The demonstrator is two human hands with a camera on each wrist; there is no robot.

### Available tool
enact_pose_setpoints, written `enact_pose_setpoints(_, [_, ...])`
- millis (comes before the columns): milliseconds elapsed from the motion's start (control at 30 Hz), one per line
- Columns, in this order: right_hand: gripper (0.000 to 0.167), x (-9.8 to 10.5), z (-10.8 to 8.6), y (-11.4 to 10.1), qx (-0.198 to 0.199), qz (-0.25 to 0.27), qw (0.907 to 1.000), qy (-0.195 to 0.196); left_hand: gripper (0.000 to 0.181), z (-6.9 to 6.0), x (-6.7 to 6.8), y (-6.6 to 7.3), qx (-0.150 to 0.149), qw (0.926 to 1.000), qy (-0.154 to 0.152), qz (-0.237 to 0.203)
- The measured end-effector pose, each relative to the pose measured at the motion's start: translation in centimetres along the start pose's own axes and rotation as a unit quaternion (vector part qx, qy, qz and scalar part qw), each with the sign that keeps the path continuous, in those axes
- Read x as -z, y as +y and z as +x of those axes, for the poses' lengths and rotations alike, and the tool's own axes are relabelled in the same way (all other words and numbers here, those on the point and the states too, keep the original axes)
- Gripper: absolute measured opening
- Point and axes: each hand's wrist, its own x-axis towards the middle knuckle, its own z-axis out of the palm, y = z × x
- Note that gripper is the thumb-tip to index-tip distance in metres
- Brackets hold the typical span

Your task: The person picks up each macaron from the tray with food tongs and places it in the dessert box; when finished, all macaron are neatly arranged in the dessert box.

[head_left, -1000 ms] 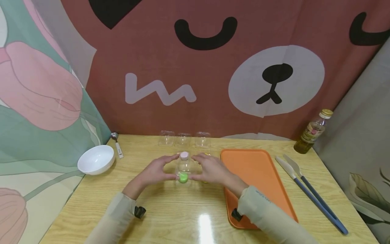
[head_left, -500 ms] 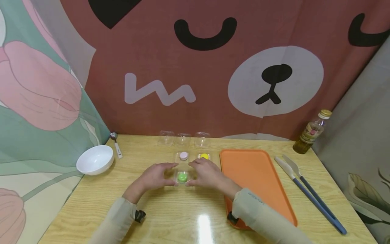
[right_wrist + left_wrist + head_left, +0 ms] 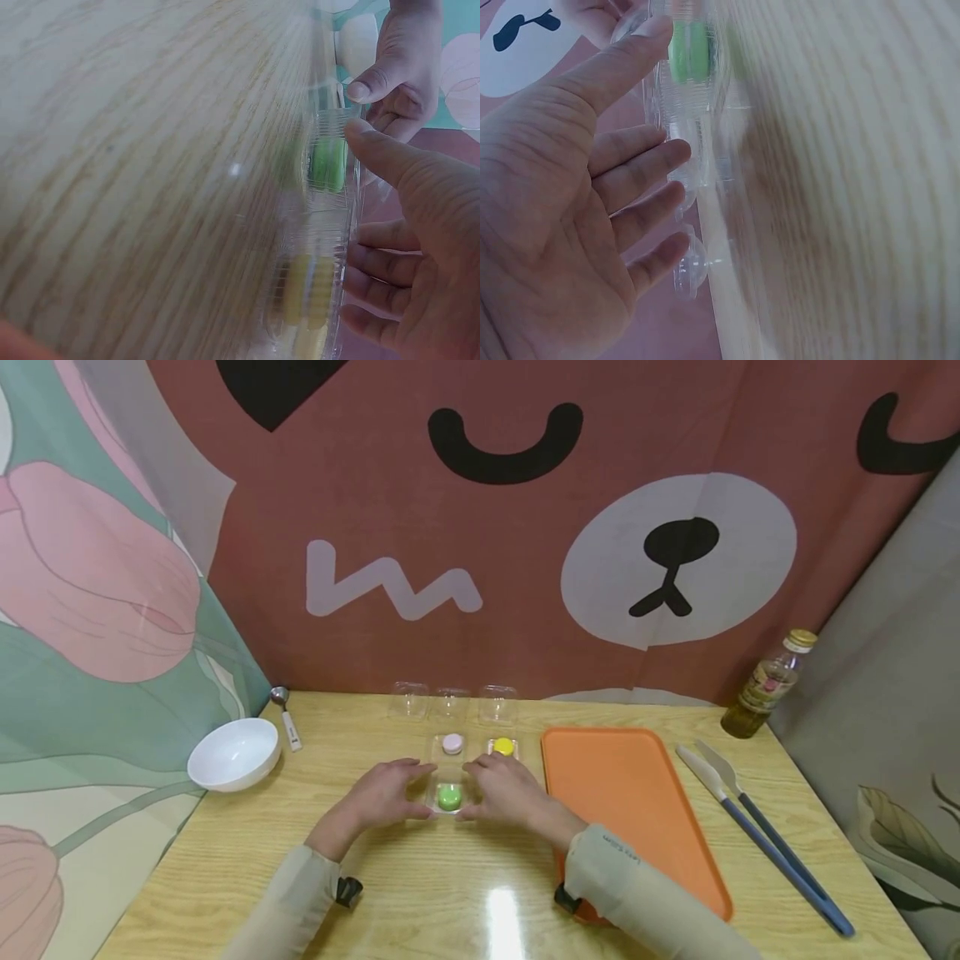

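A green macaron [image 3: 449, 797] sits in a small clear plastic box [image 3: 330, 199] on the table, between my two hands. My left hand [image 3: 384, 792] is at the box's left side; in the left wrist view its thumb lies at the top edge and the other fingers spread loosely. On the right side, my right hand [image 3: 512, 790] has its thumb at the box's rim in the right wrist view, fingers relaxed and slightly bent. Just beyond are a pink macaron [image 3: 452, 743] and a yellow macaron [image 3: 503, 747], the latter partly behind my right hand.
Clear plastic containers [image 3: 498, 703] line the back of the table. An orange tray [image 3: 607, 810] lies right, beside two blue-handled spreading knives [image 3: 780, 852] and an oil bottle [image 3: 765, 693]. A white bowl [image 3: 235, 755] and measuring spoon [image 3: 288, 718] are left.
The clear plastic piece between my hands has come down over the green macaron. Both hands have moved slightly nearer, leaving the pink and yellow macarons in fuller view.
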Motion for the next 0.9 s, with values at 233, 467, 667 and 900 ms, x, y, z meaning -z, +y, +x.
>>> enact_pose_setpoints(233, [0.083,-0.09,0.13,-0.10,-0.008,0.017,0.9997,-0.014,0.076,0.15,-0.08,0.15,0.008,0.9998,-0.003,-0.016])
enact_pose_setpoints(467, [0.083,0.14,0.16,-0.45,-0.007,0.029,0.9992,-0.028,0.077,0.26,-0.02,0.23,0.022,0.9990,-0.022,-0.031])
enact_pose_setpoints(667, [0.083,0.20,0.10,-0.56,-0.006,0.025,0.9993,-0.027,0.077,0.19,0.03,0.23,0.028,0.9978,-0.037,-0.047])
enact_pose_setpoints(900, [0.083,0.24,0.13,-0.62,-0.010,0.025,0.9991,-0.032,0.077,0.18,-0.12,0.14,0.035,0.9969,-0.039,-0.059])
